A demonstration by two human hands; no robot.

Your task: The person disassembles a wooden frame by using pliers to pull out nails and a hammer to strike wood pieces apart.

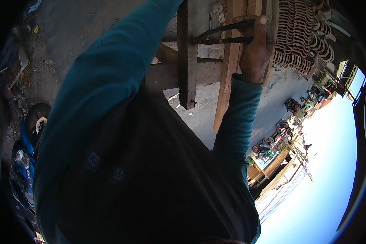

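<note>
My right hand point(257, 53) is closed around the handles of dark metal pincers point(232, 27). Their jaws meet the edge of a dark wooden beam point(187, 73); whether they grip a nail there is too small to tell. A small nail-like stub shows near the beam's lower end. Behind it a wider board point(209, 74) lies crosswise. Under my right hand runs a lighter brown plank point(228, 81). My left arm, in a teal sleeve point(110, 49), reaches up past the top edge, so the left hand is out of sight.
Stacked curved clay roof tiles point(295, 36) stand to the right of the planks. A blue motorcycle point(24, 162) is at the far left, near rubble on the ground. More parked motorcycles point(264, 146) line the street beyond my right arm.
</note>
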